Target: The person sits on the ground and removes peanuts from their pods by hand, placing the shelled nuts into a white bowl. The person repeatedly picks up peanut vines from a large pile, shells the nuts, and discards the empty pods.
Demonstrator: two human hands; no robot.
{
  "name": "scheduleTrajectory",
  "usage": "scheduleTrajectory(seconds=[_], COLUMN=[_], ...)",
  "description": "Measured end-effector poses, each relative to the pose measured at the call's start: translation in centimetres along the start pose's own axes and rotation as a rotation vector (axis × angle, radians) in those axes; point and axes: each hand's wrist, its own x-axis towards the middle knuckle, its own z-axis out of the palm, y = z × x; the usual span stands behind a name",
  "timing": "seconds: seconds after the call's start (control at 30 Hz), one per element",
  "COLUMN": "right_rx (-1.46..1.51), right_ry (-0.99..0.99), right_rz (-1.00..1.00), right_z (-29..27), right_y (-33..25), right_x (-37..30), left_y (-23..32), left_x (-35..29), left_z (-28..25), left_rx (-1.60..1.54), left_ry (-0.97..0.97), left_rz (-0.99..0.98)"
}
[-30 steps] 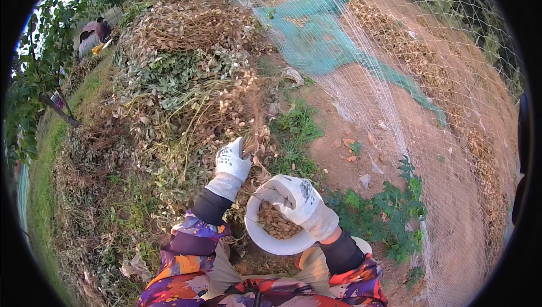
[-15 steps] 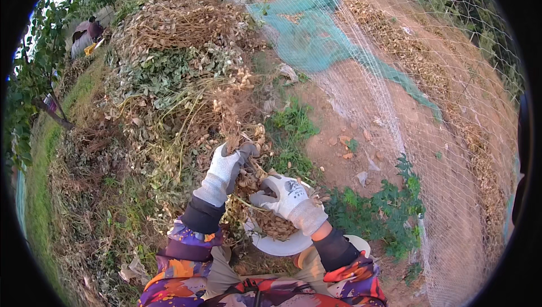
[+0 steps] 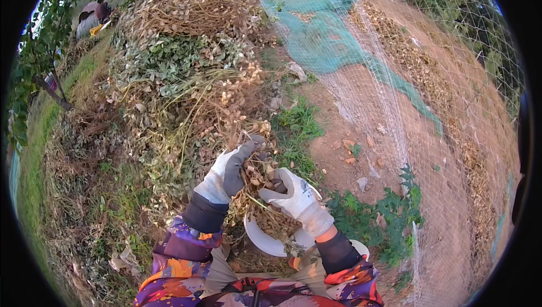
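My left hand, in a white-and-grey work glove, is closed around a dried peanut plant with pods and withered leaves. Against the same plant, my right hand, gloved alike, has its fingers curled on the peanuts, thumb below and fingertips above. Both hands are over a white basin in front of my knees. Peanuts lie in the basin, partly hidden by the right hand and hanging stems. The exact pods between the right fingers are too small to tell.
A long heap of pulled peanut plants rises ahead and left. On the right, white netting with a green mesh stands beside bare soil. Leafy green weeds grow close to my right arm. A small tree is at far left.
My right hand has come up slightly to the plant, its fingers now closed around the pods. My left hand has turned, showing more of its grey palm side. The view has shifted slightly.
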Motion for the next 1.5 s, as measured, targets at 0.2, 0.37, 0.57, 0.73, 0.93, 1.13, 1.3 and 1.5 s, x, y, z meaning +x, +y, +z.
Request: scheduleTrajectory(seconds=[0.2,0.37,0.57,0.73,0.93,1.13,1.3,1.5], right_rx=[-0.107,-0.311,-0.422,-0.266,0.25,-0.147,0.589,0.19], right_ry=[0.035,0.179,0.093,0.177,0.08,0.194,0.151,0.136], right_rz=[0.0,-0.195,-0.218,-0.341,-0.182,-0.333,0.028,-0.151], right_z=[1.1,2.3,-0.5,-1.1,-1.4,-1.1,-1.3,-0.5], right_y=[-0.6,1.3,0.8,1.0,1.6,3.3,0.9,1.5], right_x=[0.4,0.3,0.5,0.0,-0.1,0.5,-0.6,-0.4], left_y=[1.3,0.5,3.9,4.2,4.6,0.2,3.2,2.5], left_x=[0.3,-0.7,-0.9,-0.3,-0.5,0.1,-0.4,-0.2], left_z=[1.7,2.1,2.7,3.0,3.4,3.3,4.1,3.5], left_rx=[-0.56,0.382,0.326,0.032,-0.205,-0.259,-0.295,-0.301], left_ry=[0.072,-0.059,0.091,0.338,0.225,0.25,0.384,0.404], left_rz=[-0.337,0.209,-0.055,-0.29,-0.291,-0.068,-0.267,-0.203])
